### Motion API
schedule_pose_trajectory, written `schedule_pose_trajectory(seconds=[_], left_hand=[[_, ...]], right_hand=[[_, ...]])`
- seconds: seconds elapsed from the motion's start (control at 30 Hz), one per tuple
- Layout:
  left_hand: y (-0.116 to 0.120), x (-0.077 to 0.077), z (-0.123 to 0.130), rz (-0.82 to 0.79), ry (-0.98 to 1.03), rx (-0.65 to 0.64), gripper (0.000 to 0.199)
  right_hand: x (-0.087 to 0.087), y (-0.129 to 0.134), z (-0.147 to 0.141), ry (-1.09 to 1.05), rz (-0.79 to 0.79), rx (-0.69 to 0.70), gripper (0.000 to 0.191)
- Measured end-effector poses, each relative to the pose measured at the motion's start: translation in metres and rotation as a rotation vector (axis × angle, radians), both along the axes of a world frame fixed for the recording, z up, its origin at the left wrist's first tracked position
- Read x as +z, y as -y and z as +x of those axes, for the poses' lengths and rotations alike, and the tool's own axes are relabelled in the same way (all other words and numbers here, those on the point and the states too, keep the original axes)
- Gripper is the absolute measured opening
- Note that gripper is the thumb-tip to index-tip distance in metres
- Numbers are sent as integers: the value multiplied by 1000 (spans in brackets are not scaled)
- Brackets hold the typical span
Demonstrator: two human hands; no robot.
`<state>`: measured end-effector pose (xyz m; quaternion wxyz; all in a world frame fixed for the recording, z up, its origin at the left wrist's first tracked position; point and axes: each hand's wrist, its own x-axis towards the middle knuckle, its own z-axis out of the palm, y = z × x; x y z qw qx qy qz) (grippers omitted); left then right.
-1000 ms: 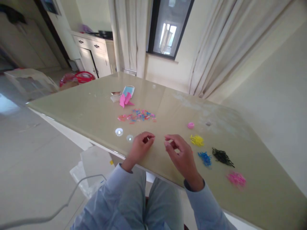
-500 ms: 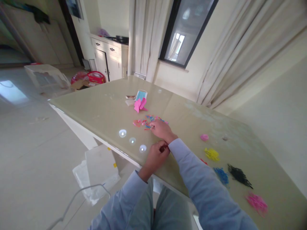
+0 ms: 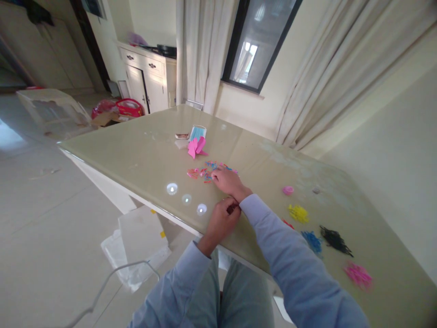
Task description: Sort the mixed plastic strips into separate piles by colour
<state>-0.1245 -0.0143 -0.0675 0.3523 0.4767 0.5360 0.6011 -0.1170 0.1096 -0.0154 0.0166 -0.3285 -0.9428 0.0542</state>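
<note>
My right hand (image 3: 227, 180) is at the scattered pile of small red, blue, pink and orange pieces (image 3: 208, 173), its fingers curled down at the pile's near side. Whatever lies in those fingertips is hidden or too small to name. Just below the right wrist, close to the cuff, is my left hand (image 3: 222, 219), its fingers drawn together in a pinch. What they hold, if anything, I cannot make out. Behind the pile lie a bright pink folded piece (image 3: 197, 147), a blue face mask (image 3: 198, 132) and a small dark-and-white item (image 3: 182, 135).
On the table's right side lie a yellow heap (image 3: 298, 213), a blue heap (image 3: 312, 241), a black bundle (image 3: 336, 240), a pink heap (image 3: 358, 275) and a small pink object (image 3: 287, 190). The glossy table (image 3: 129, 146) shows round bright spots near its front edge. A white cabinet (image 3: 152, 82) stands behind.
The view has shifted slightly, so the scene sits a little further left and up. Both hands keep nearly the same pose beside the pile.
</note>
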Motion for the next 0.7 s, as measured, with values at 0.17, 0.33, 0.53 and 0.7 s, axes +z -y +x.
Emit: schedule_pose_trajectory(seconds=[0.17, 0.33, 0.53, 0.7], left_hand=[[2, 1, 0, 21, 0, -26, 15], [3, -2, -2, 4, -12, 1, 19], [4, -3, -4, -28, -13, 10, 24], [4, -3, -6, -57, -33, 23, 28]], right_hand=[[4, 10, 29, -195, -36, -20, 23], [19, 55, 82, -915, -493, -181, 17], [46, 127, 145, -1461, -878, -362, 22], [49, 159, 176, -1629, -838, -468, 25]])
